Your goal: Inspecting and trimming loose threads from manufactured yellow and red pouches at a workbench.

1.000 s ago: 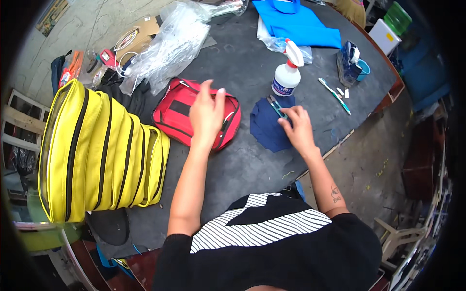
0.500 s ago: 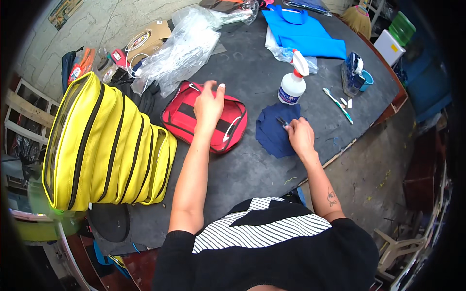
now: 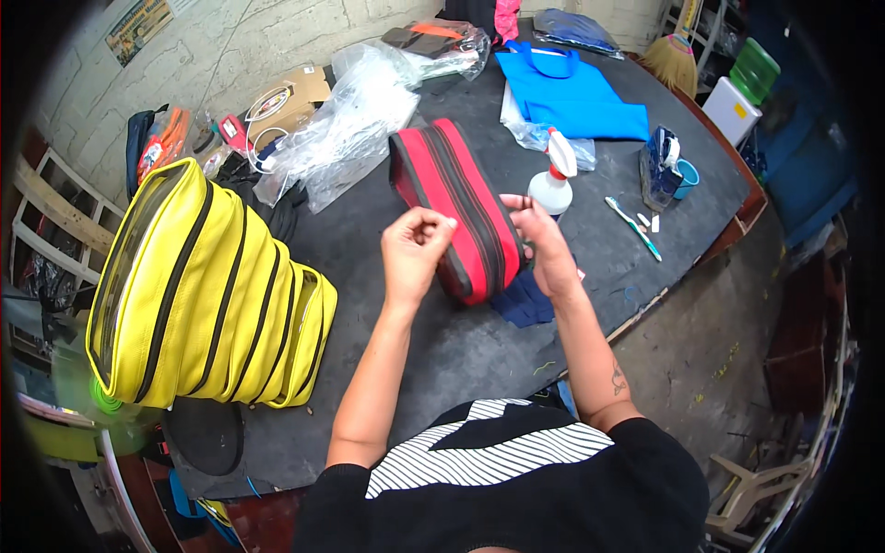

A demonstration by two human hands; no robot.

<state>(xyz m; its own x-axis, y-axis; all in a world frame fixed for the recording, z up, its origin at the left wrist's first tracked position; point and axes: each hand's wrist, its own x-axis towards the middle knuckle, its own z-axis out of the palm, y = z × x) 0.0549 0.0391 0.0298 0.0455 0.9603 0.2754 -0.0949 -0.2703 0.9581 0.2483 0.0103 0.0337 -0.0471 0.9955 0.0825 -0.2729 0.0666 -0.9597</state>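
Red-and-black fabric zip bag (image 3: 466, 212): on edge at mid-table, between the hands, zipper side up, dark zip strips running lengthwise down the middle. Left hand (image 3: 417, 251): fingers curled, thumb pinched against them, at the bag's near left edge; can't tell what, if anything, is in the pinch. Right hand (image 3: 544, 244): loosely open, fingers spread at the bag's right side, slightly blurred; can't tell if it has hold of anything.

Dark blue cloth (image 3: 524, 306): flat on the black tabletop (image 3: 479, 359), partly hidden by bag and right hand. White spray bottle with red collar (image 3: 551, 192): upright just past the right hand. White-and-green toothbrush (image 3: 632, 228): lying right of the bottle. Bright blue flat bag with handles (image 3: 585, 101): far side. Crumpled clear plastic sheeting (image 3: 364, 111): beyond the bag, to the left. Row of nested yellow zip bags with black zippers (image 3: 198, 286): left of the left hand.
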